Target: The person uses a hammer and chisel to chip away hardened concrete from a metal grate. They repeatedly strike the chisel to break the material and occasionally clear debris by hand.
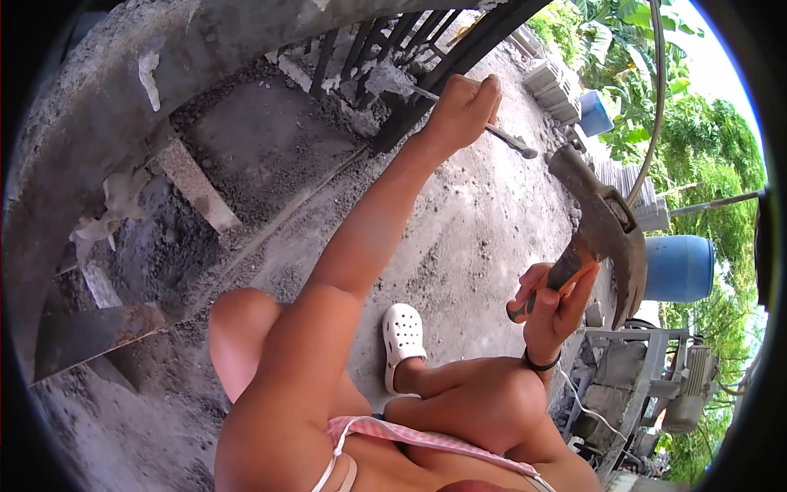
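Head view: your left hand (463, 107) is fisted round the chisel (459, 111), tip at the concrete by the dark metal bars (385, 41). Your right hand (553, 307) is clenched on the raised claw hammer (602, 225). Strike the chisel's head squarely, knuckles low. Two blue drums (679, 267) beyond; contents not visible.

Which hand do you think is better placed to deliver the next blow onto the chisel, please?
Probably the right hand: it grips the raised claw hammer, free to swing. The left hand is occupied holding the chisel against the concrete by the metal bars.
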The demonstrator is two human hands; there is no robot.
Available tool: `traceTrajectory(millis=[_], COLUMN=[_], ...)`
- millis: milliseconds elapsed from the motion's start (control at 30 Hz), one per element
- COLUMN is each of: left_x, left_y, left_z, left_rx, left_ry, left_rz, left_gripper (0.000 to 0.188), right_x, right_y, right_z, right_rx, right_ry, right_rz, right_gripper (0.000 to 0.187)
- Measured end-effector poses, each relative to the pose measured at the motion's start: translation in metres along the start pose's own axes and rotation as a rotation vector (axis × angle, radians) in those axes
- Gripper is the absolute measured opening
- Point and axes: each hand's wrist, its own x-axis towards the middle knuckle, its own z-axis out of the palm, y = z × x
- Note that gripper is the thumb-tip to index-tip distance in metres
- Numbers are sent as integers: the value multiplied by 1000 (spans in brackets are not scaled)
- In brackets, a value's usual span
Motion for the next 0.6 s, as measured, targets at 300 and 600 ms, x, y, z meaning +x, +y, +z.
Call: traceTrajectory(millis=[300,600], left_x=[2,7], left_y=[5,1], left_z=[-10,-8], left_rx=[3,-70], left_ry=[30,19], left_rz=[-61,-182], left_gripper=[60,59], right_x=[4,13], right_y=[2,-7], right_z=[8,6], right_rx=[-17,-246], right_ry=[20,-52], right_rz=[-127,-61], right_gripper=[53,40])
